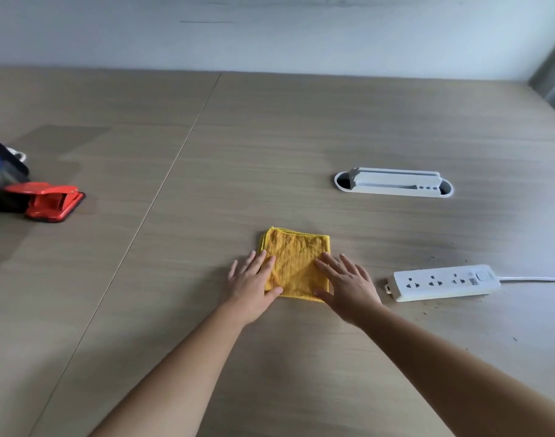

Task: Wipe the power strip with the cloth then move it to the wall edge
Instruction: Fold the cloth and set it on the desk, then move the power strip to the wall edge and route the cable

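A folded yellow cloth (296,261) lies flat on the wooden table (206,152). My left hand (252,283) rests flat on its left edge, fingers spread. On the cloth's right edge lies my right hand (347,287), also flat and spread. Neither hand grips the cloth. A white power strip (444,282) lies to the right of my right hand, apart from it, with its white cord (534,279) running off to the right. Dark specks dot the table around the strip.
A white cable grommet (392,183) is set into the table behind the power strip. A red clamp-like object (53,201) and dark items (3,171) sit at the far left. The white wall (269,33) runs along the table's far edge.
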Tool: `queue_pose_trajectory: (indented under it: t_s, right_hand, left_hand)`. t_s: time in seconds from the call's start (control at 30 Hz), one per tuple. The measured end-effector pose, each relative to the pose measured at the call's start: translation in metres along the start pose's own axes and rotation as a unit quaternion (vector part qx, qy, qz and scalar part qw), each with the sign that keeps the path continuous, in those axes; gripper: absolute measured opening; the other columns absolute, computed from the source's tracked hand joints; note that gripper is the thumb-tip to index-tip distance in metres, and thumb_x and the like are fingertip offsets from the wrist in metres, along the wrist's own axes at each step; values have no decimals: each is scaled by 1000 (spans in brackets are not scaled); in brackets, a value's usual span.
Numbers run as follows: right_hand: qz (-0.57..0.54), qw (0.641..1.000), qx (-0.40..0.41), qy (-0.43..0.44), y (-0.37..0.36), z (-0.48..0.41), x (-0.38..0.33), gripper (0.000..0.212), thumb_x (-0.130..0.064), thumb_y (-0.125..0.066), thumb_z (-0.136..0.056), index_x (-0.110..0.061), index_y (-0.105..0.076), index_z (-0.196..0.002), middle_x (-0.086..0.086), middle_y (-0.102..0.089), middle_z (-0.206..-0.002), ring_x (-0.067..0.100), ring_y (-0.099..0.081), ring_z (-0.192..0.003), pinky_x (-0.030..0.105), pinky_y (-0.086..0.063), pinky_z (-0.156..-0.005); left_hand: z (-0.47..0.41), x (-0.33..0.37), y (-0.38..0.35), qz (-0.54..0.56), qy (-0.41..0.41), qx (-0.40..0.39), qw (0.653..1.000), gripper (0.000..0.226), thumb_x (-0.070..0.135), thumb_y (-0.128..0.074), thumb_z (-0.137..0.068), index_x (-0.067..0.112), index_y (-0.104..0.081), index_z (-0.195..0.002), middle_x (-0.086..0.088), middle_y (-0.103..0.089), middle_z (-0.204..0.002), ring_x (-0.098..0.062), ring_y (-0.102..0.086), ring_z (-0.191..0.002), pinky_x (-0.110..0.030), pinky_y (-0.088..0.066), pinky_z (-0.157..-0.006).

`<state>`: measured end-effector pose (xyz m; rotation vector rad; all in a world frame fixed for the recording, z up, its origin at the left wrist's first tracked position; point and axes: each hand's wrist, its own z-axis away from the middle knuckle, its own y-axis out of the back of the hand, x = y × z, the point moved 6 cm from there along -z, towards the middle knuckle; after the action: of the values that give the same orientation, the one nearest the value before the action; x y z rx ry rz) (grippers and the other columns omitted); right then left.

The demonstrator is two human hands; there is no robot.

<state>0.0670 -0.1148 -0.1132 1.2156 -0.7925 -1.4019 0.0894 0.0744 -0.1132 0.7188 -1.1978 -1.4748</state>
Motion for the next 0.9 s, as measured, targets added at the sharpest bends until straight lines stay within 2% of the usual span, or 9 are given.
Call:
queue_pose_trajectory:
  t_s: [0.13,0.27,0.37,0.47,0.57,0.67,0.73,0.83,0.9]
  right_hand:
    - [1,1000,-27,17,-1,1,4,68,-56,-37,-90,-36,-4,-146,-9,0,-158,19,9,-145,46,2,-119]
    - [-58,998,22,21,29,13,26,63,-49,-43,-91,-33,-16,-146,-9,-8,-158,16,2,-146,42,-7,-120]
    - [-106,985,127,-41,71,29,79,51,-23,-51,-90,-30,-37,-138,-8,-24,-155,15,-12,-145,43,-23,-116]
    - [-108,980,121,-119,97,51,143,68,1,-48,-75,-31,-40,-135,-8,-28,-154,16,-16,-144,44,-26,-114]
    - [-44,987,27,-154,97,72,193,76,1,-48,-74,-35,-32,-139,-11,-18,-156,16,-10,-145,45,-22,-113]
    - [4,985,-43,-168,78,88,224,83,3,-47,-74,-39,-24,-142,-13,-11,-157,18,-7,-146,43,-18,-114]
    - [6,986,-21,-165,68,93,237,84,0,-52,-77,-40,-21,-143,-12,-16,-157,18,-12,-145,41,-20,-113]
    - [20,988,77,-134,65,94,242,67,-13,-63,-82,-31,-34,-139,-6,-37,-148,20,-28,-139,38,-28,-107]
    - [33,988,92,-117,68,95,246,57,-16,-64,-82,-26,-42,-133,-4,-45,-140,22,-37,-131,36,-33,-103]
  left_hand:
    - [5,2,-1,-22,8,9,1000,71,59,-29,-94,28,-6,-154,5,0,-163,-15,7,-150,-44,2,-121]
    - [6,15,13,-22,16,39,999,70,58,-36,-93,26,-17,-152,1,-7,-163,-17,4,-151,-42,0,-122]
    - [-8,59,38,14,-36,91,995,70,55,-44,-90,24,-24,-150,0,-14,-162,-18,-3,-151,-40,-5,-122]
    - [-24,131,53,30,-137,109,984,74,54,-53,-86,24,-27,-148,1,-22,-159,-18,-11,-149,-37,-13,-121]
    - [-34,201,42,23,-215,48,975,83,55,-59,-82,21,-23,-149,0,-23,-158,-19,-16,-148,-37,-19,-118]
    - [-41,242,16,6,-215,-16,976,82,55,-64,-78,20,-31,-144,1,-37,-149,-21,-32,-139,-37,-29,-110]
    - [-44,257,2,-8,-195,-16,981,73,50,-67,-78,19,-38,-137,0,-48,-138,-23,-42,-129,-37,-34,-103]
    - [-48,268,-5,-27,-165,24,986,59,38,-67,-81,19,-45,-132,-2,-54,-129,-23,-48,-121,-33,-36,-98]
    - [-48,275,-5,-10,-154,32,988,54,33,-69,-81,19,-49,-129,-1,-56,-124,-22,-49,-117,-30,-38,-96]
